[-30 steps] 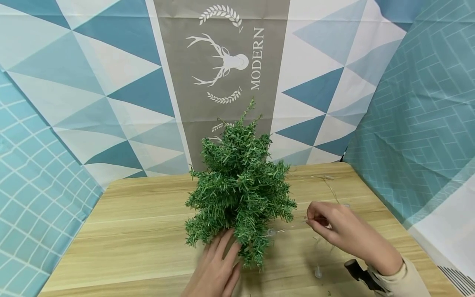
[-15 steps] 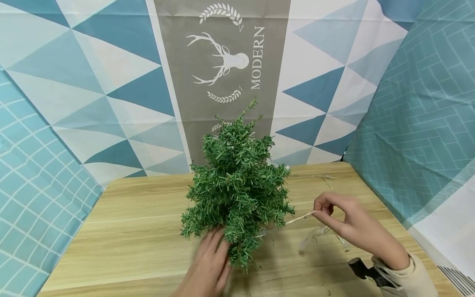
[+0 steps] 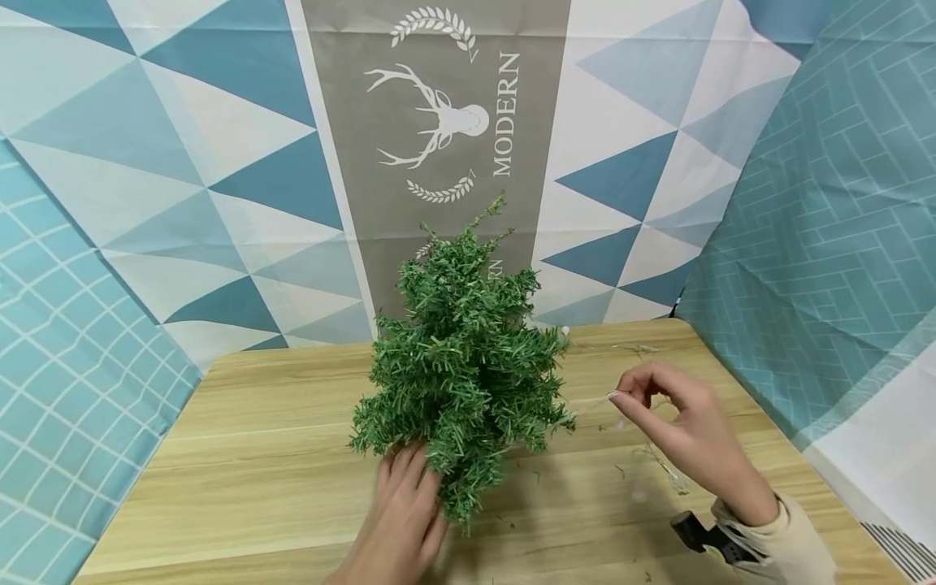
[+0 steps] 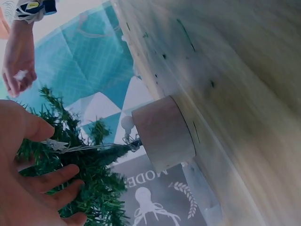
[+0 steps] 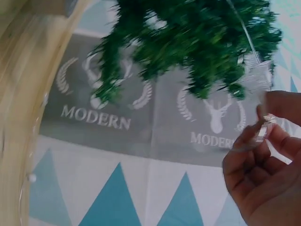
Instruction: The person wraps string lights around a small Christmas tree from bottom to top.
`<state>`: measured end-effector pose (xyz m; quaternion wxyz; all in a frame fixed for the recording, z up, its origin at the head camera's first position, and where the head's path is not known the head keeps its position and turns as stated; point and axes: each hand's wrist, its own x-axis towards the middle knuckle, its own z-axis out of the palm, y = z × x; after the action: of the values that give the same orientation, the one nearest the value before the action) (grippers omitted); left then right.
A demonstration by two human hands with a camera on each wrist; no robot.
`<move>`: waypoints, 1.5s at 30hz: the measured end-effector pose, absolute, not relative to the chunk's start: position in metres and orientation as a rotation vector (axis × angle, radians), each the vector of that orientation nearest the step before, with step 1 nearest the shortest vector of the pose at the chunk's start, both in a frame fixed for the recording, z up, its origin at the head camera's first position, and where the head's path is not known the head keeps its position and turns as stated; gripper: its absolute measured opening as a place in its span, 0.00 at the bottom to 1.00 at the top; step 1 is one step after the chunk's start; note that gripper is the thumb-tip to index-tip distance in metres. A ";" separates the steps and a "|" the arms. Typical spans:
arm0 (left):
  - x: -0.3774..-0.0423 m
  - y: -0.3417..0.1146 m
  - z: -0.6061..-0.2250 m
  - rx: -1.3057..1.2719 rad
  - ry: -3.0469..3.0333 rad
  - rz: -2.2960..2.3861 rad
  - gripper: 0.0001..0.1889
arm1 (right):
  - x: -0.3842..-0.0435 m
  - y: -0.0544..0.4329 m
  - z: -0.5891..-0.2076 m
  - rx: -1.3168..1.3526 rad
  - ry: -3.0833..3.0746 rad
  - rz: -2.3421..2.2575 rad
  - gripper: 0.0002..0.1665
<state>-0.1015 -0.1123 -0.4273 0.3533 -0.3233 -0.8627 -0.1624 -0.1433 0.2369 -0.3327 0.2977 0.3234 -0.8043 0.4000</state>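
Observation:
A small green artificial Christmas tree (image 3: 461,366) leans over the wooden table. My left hand (image 3: 405,508) reaches under its lower front branches, fingertips hidden from the head view. In the left wrist view, that hand's thumb and fingers hold a clear bulb of the string lights (image 4: 56,145); the thin wire runs taut to the trunk beside the round base (image 4: 164,134). Right of the tree, my right hand (image 3: 676,426) is raised, its thumb and index finger pinching the light string. A clear piece of the string (image 5: 257,77) shows blurred by its fingertips in the right wrist view.
More of the light string (image 3: 669,471) trails on the table (image 3: 278,471) below my right hand and toward the back right corner. A white bulb (image 3: 565,331) shows at the tree's right. Small green needles are scattered about. Patterned cloths (image 3: 621,146) stand behind and at both sides.
The tree has shifted slightly left and tilted, with my left hand moving left along with it. My right hand has risen a little, drawing the string up off the table.

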 end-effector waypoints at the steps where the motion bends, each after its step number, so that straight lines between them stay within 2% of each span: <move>1: -0.102 -0.114 -0.428 -0.835 -2.224 -0.419 0.15 | -0.146 0.236 -0.334 0.842 -2.147 1.006 0.21; 5: -0.105 -0.117 -0.429 -0.839 -2.207 -0.432 0.32 | -0.155 0.234 -0.342 0.793 -2.200 0.855 0.20; 9: -0.108 -0.120 -0.427 -0.862 -2.197 -0.439 0.39 | -0.160 0.234 -0.349 0.742 -2.309 0.814 0.17; 14: -0.109 -0.121 -0.426 -0.882 -2.230 -0.449 0.40 | -0.164 0.235 -0.356 0.677 -2.508 0.861 0.03; 15: -0.109 -0.121 -0.426 -0.882 -2.237 -0.451 0.40 | -0.165 0.235 -0.357 0.666 -2.549 0.880 0.03; 19: -0.110 -0.121 -0.425 -0.887 -2.231 -0.448 0.40 | -0.171 0.234 -0.363 0.646 -2.675 1.037 0.13; 26: -0.111 -0.124 -0.423 -0.866 -2.238 -0.420 0.37 | -0.183 0.234 -0.375 0.637 -2.656 1.164 0.08; 32: -0.109 -0.126 -0.420 -0.866 -2.254 -0.413 0.38 | -0.190 0.235 -0.379 0.624 -2.618 0.956 0.16; 37: -0.110 -0.127 -0.419 -0.857 -2.261 -0.407 0.36 | -0.200 0.232 -0.383 0.598 -2.621 0.815 0.16; 45: -0.109 -0.127 -0.420 -0.832 -2.310 -0.390 0.36 | -0.220 0.253 -0.394 0.553 -2.627 0.961 0.19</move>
<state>-0.1089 -0.1269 -0.4198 0.3221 -0.3169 -0.8796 -0.1485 -0.2199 0.2531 -0.3936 0.1445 0.1919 -0.9116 0.3336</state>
